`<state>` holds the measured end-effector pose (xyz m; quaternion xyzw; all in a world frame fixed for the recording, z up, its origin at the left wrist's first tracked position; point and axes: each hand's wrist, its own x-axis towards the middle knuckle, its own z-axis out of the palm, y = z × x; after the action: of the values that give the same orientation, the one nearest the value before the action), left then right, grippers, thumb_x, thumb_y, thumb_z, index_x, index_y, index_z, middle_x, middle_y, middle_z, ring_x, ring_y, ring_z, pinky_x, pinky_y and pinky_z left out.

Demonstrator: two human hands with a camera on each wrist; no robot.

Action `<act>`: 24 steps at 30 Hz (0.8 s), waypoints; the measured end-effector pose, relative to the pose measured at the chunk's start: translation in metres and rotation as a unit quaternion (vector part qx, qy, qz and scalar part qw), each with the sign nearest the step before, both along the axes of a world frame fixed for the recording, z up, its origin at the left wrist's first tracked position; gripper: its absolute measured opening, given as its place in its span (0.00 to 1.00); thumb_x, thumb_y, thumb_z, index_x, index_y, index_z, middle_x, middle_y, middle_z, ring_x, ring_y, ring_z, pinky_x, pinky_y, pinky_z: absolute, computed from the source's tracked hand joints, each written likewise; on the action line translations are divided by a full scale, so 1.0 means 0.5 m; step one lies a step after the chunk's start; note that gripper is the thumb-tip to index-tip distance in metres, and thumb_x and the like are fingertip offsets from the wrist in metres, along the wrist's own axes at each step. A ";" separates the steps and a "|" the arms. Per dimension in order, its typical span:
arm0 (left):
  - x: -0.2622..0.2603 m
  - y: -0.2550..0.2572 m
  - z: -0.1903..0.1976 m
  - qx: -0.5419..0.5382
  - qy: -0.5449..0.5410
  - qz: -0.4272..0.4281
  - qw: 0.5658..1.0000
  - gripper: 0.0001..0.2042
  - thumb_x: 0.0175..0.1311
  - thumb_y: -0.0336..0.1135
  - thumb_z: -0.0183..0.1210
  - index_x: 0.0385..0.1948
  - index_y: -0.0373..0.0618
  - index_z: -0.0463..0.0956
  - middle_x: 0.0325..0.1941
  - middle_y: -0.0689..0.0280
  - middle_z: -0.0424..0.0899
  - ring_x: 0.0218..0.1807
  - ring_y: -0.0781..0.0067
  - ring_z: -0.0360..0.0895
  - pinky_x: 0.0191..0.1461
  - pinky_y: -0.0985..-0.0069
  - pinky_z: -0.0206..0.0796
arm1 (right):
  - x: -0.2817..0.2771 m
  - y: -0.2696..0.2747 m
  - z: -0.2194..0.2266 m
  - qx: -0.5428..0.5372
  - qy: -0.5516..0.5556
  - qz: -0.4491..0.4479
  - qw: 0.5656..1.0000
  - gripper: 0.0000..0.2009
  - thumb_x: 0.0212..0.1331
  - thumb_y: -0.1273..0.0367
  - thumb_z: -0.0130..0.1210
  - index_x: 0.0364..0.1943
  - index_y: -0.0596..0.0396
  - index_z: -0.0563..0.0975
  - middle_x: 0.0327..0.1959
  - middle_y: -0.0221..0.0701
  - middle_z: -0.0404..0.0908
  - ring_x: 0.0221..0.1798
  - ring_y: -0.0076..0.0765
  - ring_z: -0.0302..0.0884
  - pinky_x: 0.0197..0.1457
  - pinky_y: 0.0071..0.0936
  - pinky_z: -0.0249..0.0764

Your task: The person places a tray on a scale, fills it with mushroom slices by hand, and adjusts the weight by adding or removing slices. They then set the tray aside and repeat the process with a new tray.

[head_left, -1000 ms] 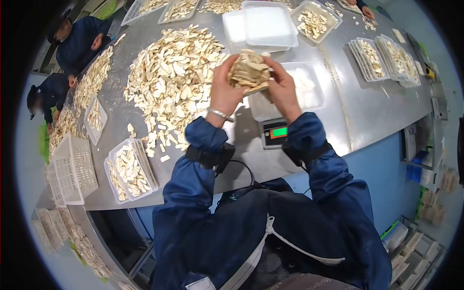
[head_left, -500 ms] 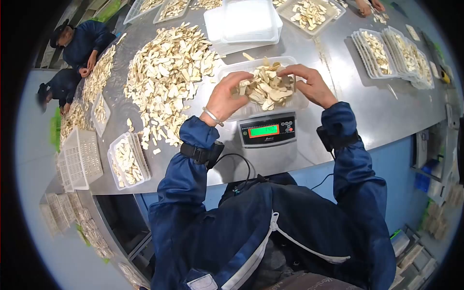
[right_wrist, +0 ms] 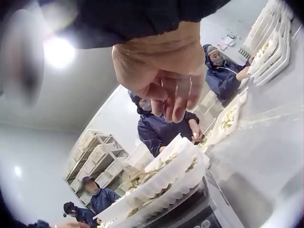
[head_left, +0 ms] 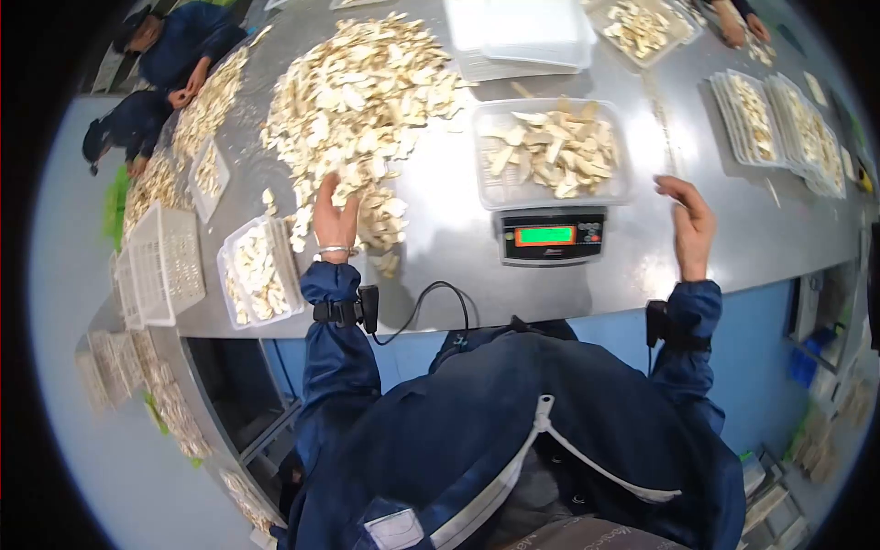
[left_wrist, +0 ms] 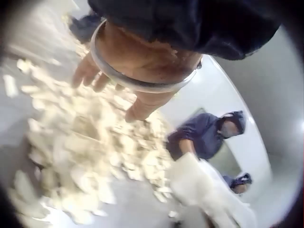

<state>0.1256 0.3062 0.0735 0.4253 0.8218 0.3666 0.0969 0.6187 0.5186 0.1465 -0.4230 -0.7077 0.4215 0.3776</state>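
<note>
A clear plastic tray (head_left: pixel 488 179) of pale, dried-looking slices (head_left: pixel 559 151) sits on a digital scale (head_left: pixel 553 236) with a lit green display. My left hand (head_left: pixel 335 220) is at the near edge of a large heap of the same slices (head_left: pixel 357 101), its fingers over the loose pieces. In the left wrist view those fingers (left_wrist: pixel 88 71) reach toward the heap, thumb apart from them. To the right of the tray, my right hand (head_left: pixel 693 229) hovers above the steel table with nothing in it. Its fingers (right_wrist: pixel 178 97) hang loosely bent in the right wrist view.
Stacked trays of slices stand at left (head_left: pixel 257 270) and right (head_left: pixel 747 119). Empty clear containers (head_left: pixel 522 37) sit behind the scale. A white perforated basket (head_left: pixel 165 261) is at the table's left end. Other people (head_left: pixel 188 46) work along the far sides. A cable (head_left: pixel 426 293) runs from my left wrist.
Both hands held a clump of slices, then lowered it into the tray on the scale and let go. My left hand has since moved left to the heap, my right hand away to the right.
</note>
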 end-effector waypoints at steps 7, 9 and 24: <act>-0.064 -0.189 -0.170 -0.125 0.030 0.166 0.978 0.53 0.38 0.57 0.72 0.65 0.34 0.55 0.56 0.38 0.71 0.59 0.40 0.67 0.62 0.58 0.61 | 0.018 -0.023 -0.040 -0.056 0.005 -0.015 0.998 0.19 0.53 0.84 0.38 0.46 0.65 0.77 0.45 0.34 0.80 0.46 0.29 0.77 0.56 0.25 0.70; -0.021 -0.136 -0.128 -0.097 0.031 0.154 0.983 0.54 0.39 0.58 0.72 0.66 0.35 0.53 0.59 0.39 0.68 0.63 0.41 0.63 0.65 0.57 0.56 | 0.005 -0.028 -0.033 -0.057 -0.011 -0.019 0.998 0.19 0.53 0.84 0.38 0.46 0.64 0.77 0.45 0.33 0.80 0.46 0.28 0.77 0.56 0.24 0.69; 0.029 -0.063 -0.171 0.010 0.176 -0.029 0.984 0.26 0.51 0.35 0.65 0.55 0.46 0.73 0.52 0.52 0.73 0.54 0.50 0.67 0.58 0.57 0.61 | -0.034 -0.084 0.003 -0.022 -0.079 -0.061 0.995 0.15 0.55 0.81 0.42 0.42 0.62 0.79 0.39 0.30 0.80 0.41 0.25 0.77 0.47 0.20 0.69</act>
<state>0.1403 0.2745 -0.0121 0.5079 0.8095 0.2913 -0.0435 0.6016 0.4765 0.1480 -0.5056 -0.6989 0.3783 0.3358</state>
